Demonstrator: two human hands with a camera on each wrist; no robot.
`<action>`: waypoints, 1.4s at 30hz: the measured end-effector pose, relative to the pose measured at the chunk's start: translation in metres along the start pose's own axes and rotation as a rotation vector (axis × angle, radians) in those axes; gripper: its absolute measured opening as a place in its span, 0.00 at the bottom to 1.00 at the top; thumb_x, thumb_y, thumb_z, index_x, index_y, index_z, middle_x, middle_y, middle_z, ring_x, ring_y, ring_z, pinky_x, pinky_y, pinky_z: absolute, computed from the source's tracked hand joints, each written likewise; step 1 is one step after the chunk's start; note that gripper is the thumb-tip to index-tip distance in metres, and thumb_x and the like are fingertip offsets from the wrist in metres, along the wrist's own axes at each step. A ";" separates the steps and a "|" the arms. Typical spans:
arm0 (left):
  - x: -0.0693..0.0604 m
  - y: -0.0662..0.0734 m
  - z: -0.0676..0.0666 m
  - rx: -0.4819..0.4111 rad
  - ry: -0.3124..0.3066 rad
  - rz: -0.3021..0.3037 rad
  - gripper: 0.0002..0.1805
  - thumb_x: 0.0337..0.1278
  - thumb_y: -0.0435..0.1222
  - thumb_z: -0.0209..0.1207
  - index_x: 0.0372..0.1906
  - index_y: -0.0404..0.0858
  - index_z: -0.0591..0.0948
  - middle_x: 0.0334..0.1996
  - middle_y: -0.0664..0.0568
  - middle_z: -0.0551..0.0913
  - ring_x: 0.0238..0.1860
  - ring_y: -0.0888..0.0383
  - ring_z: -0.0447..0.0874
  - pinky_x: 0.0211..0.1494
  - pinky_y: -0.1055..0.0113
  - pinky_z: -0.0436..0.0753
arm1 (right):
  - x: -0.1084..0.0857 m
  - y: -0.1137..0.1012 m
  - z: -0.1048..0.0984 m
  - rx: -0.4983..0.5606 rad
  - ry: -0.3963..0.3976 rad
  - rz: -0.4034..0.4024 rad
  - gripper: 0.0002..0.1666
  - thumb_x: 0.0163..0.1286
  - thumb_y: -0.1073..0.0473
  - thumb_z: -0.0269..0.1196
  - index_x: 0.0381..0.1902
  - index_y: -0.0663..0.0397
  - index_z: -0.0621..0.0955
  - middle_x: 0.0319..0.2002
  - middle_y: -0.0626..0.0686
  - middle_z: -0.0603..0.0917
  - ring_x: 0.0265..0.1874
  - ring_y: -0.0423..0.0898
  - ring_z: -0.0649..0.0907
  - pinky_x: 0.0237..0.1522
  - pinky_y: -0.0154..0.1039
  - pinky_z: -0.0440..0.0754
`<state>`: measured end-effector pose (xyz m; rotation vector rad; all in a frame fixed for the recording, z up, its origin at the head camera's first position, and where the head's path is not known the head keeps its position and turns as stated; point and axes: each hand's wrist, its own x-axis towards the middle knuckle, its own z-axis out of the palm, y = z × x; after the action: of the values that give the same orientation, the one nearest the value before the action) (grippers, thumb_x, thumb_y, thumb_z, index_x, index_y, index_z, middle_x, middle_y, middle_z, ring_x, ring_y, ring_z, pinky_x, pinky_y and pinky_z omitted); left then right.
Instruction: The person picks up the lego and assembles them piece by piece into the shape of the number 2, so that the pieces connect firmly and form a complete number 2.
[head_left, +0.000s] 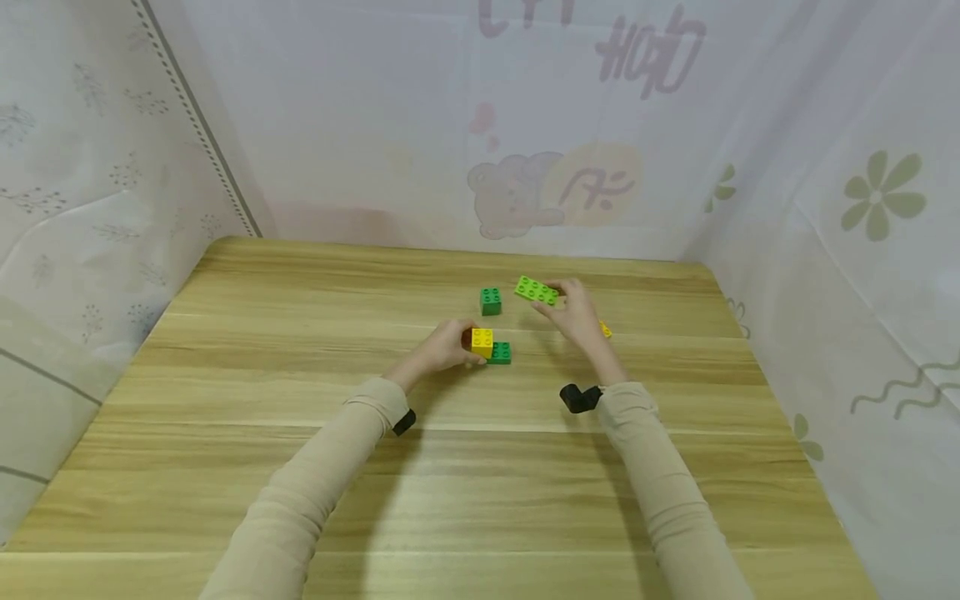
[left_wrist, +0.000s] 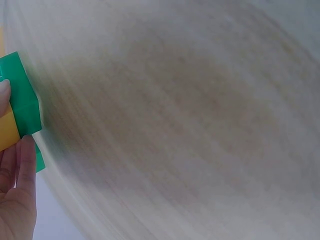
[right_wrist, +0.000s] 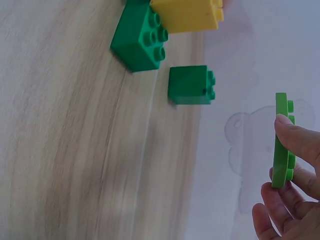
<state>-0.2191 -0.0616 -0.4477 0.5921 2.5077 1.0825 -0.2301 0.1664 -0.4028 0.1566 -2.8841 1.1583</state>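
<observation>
A yellow block (head_left: pixel 482 340) (right_wrist: pixel 187 16) sits on the left end of a longer green block (head_left: pixel 501 353) (right_wrist: pixel 137 40). My left hand (head_left: pixel 448 346) (left_wrist: pixel 17 195) grips these blocks at their left side, thumb and fingers on opposite sides. Behind them a small dark green block (head_left: pixel 491 302) (right_wrist: pixel 189 85) stands on the table. My right hand (head_left: pixel 573 315) (right_wrist: pixel 297 175) holds a flat light green brick (head_left: pixel 536 290) (right_wrist: pixel 281 145) above the table, pinched between thumb and fingers, its studs showing in the head view.
Partly hidden behind my right wrist, a yellow piece (head_left: pixel 605 329) lies on the wooden table (head_left: pixel 480 500). Printed curtains (head_left: pixel 360 125) hang behind the table and along both sides. Black wrist devices (head_left: pixel 580 398) are strapped at both cuffs.
</observation>
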 end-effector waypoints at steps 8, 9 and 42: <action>0.000 0.001 0.000 0.003 -0.001 -0.008 0.25 0.43 0.32 0.67 0.49 0.29 0.73 0.42 0.42 0.79 0.41 0.53 0.77 0.49 0.63 0.78 | -0.002 -0.009 0.000 0.004 -0.002 -0.024 0.28 0.60 0.54 0.64 0.55 0.60 0.74 0.53 0.60 0.72 0.52 0.55 0.72 0.56 0.48 0.71; 0.000 0.001 0.000 0.004 -0.002 -0.009 0.25 0.43 0.32 0.67 0.49 0.29 0.73 0.42 0.42 0.79 0.41 0.53 0.76 0.49 0.63 0.78 | -0.003 -0.010 0.000 0.008 -0.002 -0.026 0.27 0.60 0.54 0.64 0.55 0.60 0.74 0.53 0.60 0.73 0.52 0.55 0.72 0.56 0.48 0.71; 0.001 -0.002 0.001 -0.039 0.014 0.004 0.23 0.42 0.32 0.68 0.45 0.28 0.74 0.39 0.41 0.80 0.37 0.55 0.78 0.42 0.68 0.80 | -0.022 -0.019 0.032 -0.007 -0.210 -0.153 0.27 0.58 0.54 0.65 0.55 0.57 0.75 0.54 0.60 0.73 0.52 0.53 0.73 0.54 0.50 0.73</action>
<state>-0.2203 -0.0617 -0.4495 0.5813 2.4921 1.1376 -0.2063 0.1319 -0.4144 0.5189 -2.9866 1.1691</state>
